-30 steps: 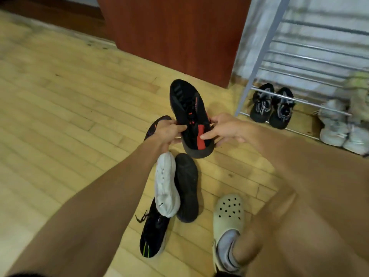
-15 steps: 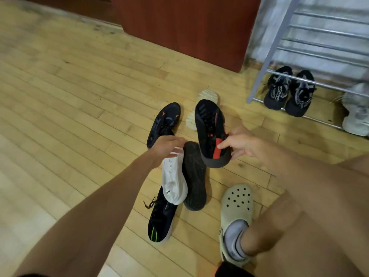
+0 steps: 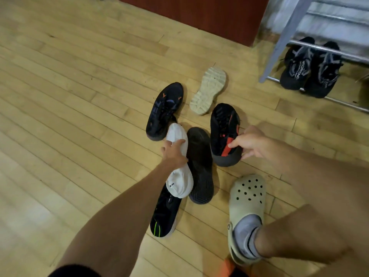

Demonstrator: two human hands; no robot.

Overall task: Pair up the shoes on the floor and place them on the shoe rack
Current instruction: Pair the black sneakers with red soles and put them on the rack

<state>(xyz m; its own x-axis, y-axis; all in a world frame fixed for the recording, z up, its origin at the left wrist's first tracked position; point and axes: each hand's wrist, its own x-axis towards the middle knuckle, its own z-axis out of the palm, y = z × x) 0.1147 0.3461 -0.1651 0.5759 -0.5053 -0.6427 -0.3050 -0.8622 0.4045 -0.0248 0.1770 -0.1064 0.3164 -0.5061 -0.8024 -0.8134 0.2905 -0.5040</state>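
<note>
A navy shoe [image 3: 163, 110] is lying on the floor [image 3: 69, 116] just beyond and left of the white shoe [image 3: 179, 184], its near end touching that shoe's far end. The white shoe is being gripped across its middle by the left hand [image 3: 173, 151], with the fingers curled over its top. A green shoe [image 3: 165, 216] is being pinned beneath the white shoe's near end.

The white shoe is being judged light and soft. Its upper is likely to be crushed by a mid-grip, so a hold at the heel opening or under the sole is being favoured.

A black shoe [image 3: 200, 166] is lying sole up against the white shoe's right side. Beyond the white shoe and apart from it, a beige shoe [image 3: 208, 89] is lying sole up too.

Further right of the white shoe, a red shoe [image 3: 224, 134] is being pinched at its heel by the right hand [image 3: 251, 144]. Whether its toe is resting on the floor cannot be told. Its rubber sole is being judged stiff, so it should hang steadily from a heel grip.

A clog [image 3: 247, 198] is being worn near right of the white shoe. Far right and beyond the white shoe, a dark pair [image 3: 311, 66] is being carried on the rack [image 3: 279, 43].
</note>
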